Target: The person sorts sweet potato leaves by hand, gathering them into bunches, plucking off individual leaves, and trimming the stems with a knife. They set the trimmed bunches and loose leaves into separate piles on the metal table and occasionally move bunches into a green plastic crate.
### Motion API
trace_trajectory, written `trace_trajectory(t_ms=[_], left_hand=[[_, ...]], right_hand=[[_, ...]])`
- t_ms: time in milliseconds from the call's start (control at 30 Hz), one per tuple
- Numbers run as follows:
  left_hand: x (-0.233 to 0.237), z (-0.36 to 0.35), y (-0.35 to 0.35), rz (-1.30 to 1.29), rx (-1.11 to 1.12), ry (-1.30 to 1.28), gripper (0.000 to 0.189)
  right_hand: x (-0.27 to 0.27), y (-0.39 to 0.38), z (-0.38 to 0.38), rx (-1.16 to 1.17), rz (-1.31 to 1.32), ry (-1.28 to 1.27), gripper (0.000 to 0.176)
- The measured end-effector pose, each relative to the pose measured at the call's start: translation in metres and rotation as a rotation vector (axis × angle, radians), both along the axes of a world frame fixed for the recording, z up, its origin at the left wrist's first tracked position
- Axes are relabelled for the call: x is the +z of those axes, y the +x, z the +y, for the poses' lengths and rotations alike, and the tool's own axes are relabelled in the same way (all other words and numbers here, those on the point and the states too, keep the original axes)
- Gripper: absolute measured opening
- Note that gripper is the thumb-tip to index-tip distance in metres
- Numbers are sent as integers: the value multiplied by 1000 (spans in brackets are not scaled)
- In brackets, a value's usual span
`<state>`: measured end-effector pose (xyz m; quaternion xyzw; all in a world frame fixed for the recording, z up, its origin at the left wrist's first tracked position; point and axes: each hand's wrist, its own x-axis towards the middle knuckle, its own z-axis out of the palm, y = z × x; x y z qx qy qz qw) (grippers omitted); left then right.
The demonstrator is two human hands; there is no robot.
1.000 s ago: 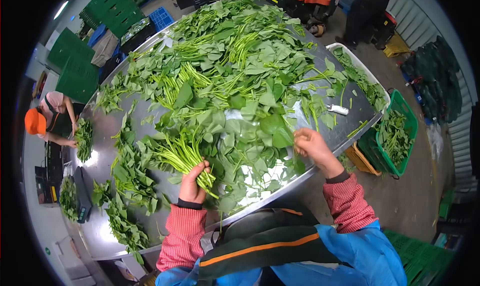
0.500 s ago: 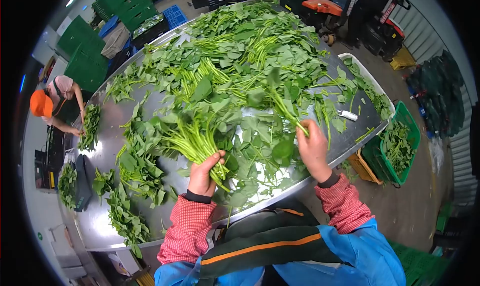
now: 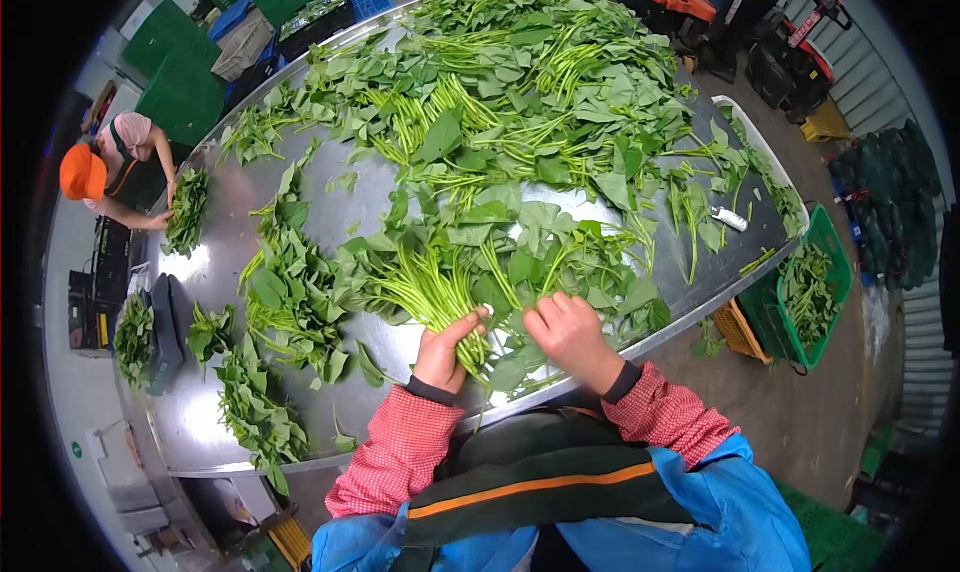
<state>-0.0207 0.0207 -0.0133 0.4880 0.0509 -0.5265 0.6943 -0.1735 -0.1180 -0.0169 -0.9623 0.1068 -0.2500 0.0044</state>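
Observation:
My left hand (image 3: 447, 354) is wrapped round the stem ends of a bunch of leafy greens (image 3: 425, 284), the leaves pointing away from me. Close by on its right, my right hand (image 3: 575, 340) is closed, with a few green stems (image 3: 552, 270) rising from its fingers; the fingertips are partly hidden. Loose leaves lie on the metal table under both hands. Beyond them spreads a large heap of leafy greens (image 3: 500, 112). Several smaller bunches (image 3: 290, 302) lie in rows to the left.
The metal table (image 3: 190, 392) has a raised edge. Across it at left, a person in an orange cap (image 3: 83, 172) handles a bundle of greens (image 3: 186, 212). A small white object (image 3: 729, 218) lies at right. Beyond the edge stands a green crate (image 3: 820, 322) holding greens.
My right hand has moved left and closer to the bunch, bringing its stems alongside. My left hand still grips the bunch, now slightly further right in view. The view has shifted a little.

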Motion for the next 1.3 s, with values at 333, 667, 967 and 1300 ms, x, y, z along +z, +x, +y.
trace_trajectory(t_ms=[333, 667, 967, 1300], left_hand=[[-12, 20, 8, 47, -52, 7, 23], [-2, 30, -29, 0, -134, -71, 25], [10, 50, -37, 98, -126, -47, 23], [45, 22, -48, -234, -125, 122, 9]], right_hand=[[12, -6, -2, -46, 196, 154, 25], [44, 43, 10, 84, 665, 1196, 45], [62, 35, -1, 496, 156, 607, 27], [88, 62, -13, 507, -149, 709, 19]])
